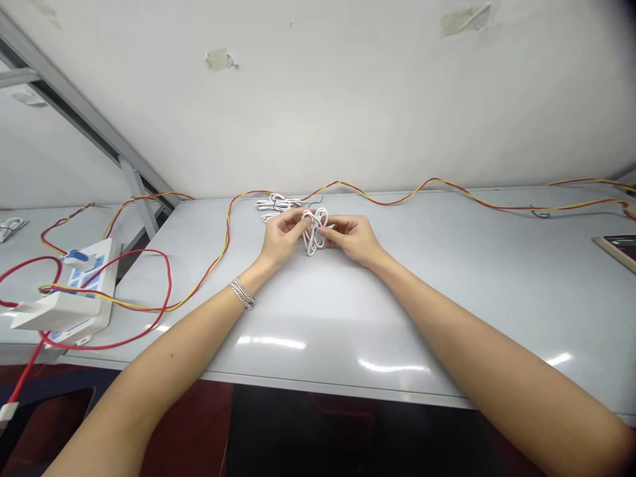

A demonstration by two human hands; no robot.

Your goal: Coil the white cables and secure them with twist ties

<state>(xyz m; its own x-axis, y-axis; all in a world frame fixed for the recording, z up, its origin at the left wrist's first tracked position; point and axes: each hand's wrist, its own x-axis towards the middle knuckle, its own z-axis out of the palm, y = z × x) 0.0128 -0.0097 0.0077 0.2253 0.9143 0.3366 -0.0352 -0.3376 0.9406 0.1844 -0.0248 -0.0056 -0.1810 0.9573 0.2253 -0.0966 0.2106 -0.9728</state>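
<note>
A coiled white cable (315, 233) is held up between both hands, over the back middle of the grey table. My left hand (287, 235) pinches its left side between thumb and fingers. On the right side, my right hand (350, 235) is closed on the same coil, thumb and index finger pressed near its middle. Just behind my left hand lie more white cable bundles (278, 203) with dark ties. The fingertips behind the coil are partly hidden.
A white power strip (106, 265) with plugs and a looped red cable (169, 271) sits at the left. Along the wall runs a twisted red and yellow wire (377, 201). A dark flat object with a pale edge (616, 252) lies at far right. The table's front edge (318, 387) crosses below.
</note>
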